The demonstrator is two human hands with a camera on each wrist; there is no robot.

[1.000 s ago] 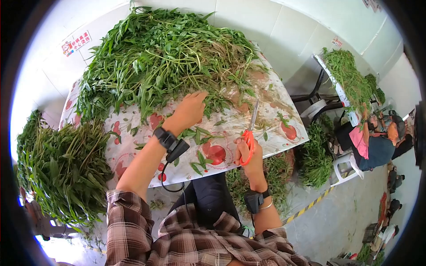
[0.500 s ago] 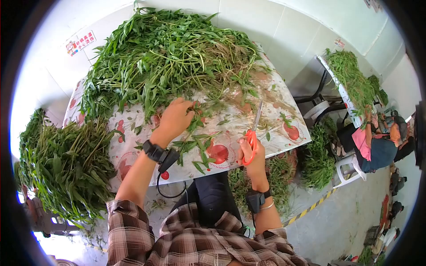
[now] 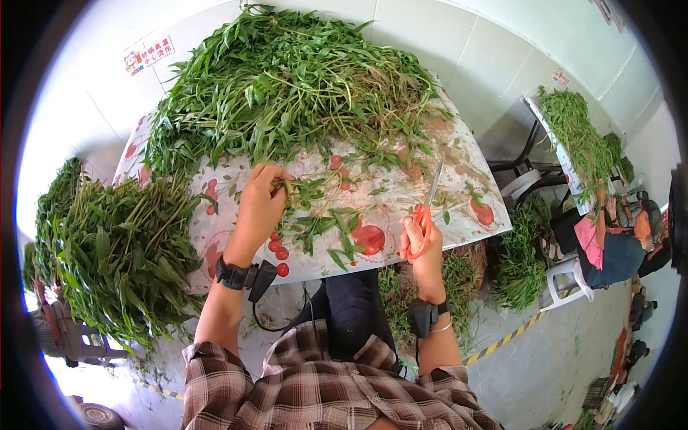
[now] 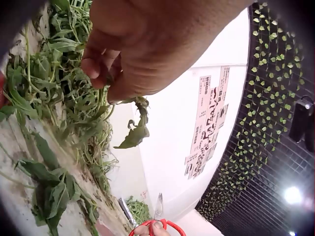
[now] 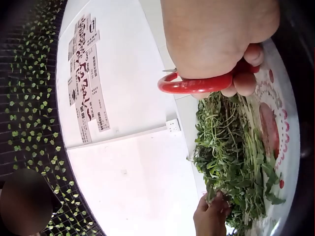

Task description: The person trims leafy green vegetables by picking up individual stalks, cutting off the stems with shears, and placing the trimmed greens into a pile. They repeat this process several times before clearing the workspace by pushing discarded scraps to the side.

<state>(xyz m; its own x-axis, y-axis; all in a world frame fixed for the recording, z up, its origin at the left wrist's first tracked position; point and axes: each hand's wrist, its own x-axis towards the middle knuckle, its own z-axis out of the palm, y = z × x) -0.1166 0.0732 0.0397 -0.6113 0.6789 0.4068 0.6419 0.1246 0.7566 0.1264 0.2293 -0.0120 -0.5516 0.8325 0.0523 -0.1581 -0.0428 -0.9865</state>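
Observation:
My left hand (image 3: 256, 208) pinches a leafy green sprig (image 4: 137, 133) between thumb and fingers, over the near left part of the table. Its leaves hang below the fingertips in the left wrist view. To the right, my right hand (image 3: 424, 251) holds scissors (image 3: 435, 185) by their red handle (image 5: 197, 85), blades pointing away from me. A large heap of leafy stems (image 3: 287, 86) covers the back of the table, with brown roots showing at its right. Between the hands, loose sprigs (image 3: 315, 226) lie on the cloth.
The table (image 3: 437, 226) has a white cloth with red fruit prints, soil-stained at the right. Another bundle of greens (image 3: 118, 251) stands at the left. More cuttings (image 3: 462, 287) lie on the floor. At the right, a person (image 3: 609, 244) sits by another table (image 3: 562, 154) of greens.
My left hand has drawn back from the heap's front edge, leftward and nearer me, with a sprig in its fingers. The right hand keeps the scissors in nearly the same pose.

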